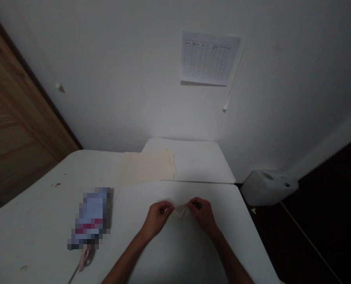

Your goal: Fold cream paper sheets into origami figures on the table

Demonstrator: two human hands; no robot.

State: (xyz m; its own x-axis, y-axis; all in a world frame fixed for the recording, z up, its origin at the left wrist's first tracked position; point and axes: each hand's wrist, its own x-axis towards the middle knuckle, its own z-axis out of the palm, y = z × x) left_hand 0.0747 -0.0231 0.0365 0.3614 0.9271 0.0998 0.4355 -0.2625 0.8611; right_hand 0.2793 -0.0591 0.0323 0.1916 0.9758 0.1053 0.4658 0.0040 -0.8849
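Because only fingertips hold it, the scrap (180, 212) could slip if either pinch loosens. Pale, creased, material unclear; it spans the gap between the hands, over the middle of the white table (169, 256). Left hand (155, 219): thumb and finger closed on one upper corner. Right hand (204, 214): same pinch, opposite corner. Upper edge nearly straight; an uneven pull could tear it, if it is paper, or skew the crease. Whether the lower edge touches the table, cannot tell. Dim light makes the pale scrap hard to read against white, so a misjudged edge is likely enough. Beyond, yellowish sheets (146, 167) overlap across a table seam; a sweeping forearm could shift them. Well left, a pixelated item (91, 215), apart from both hands.
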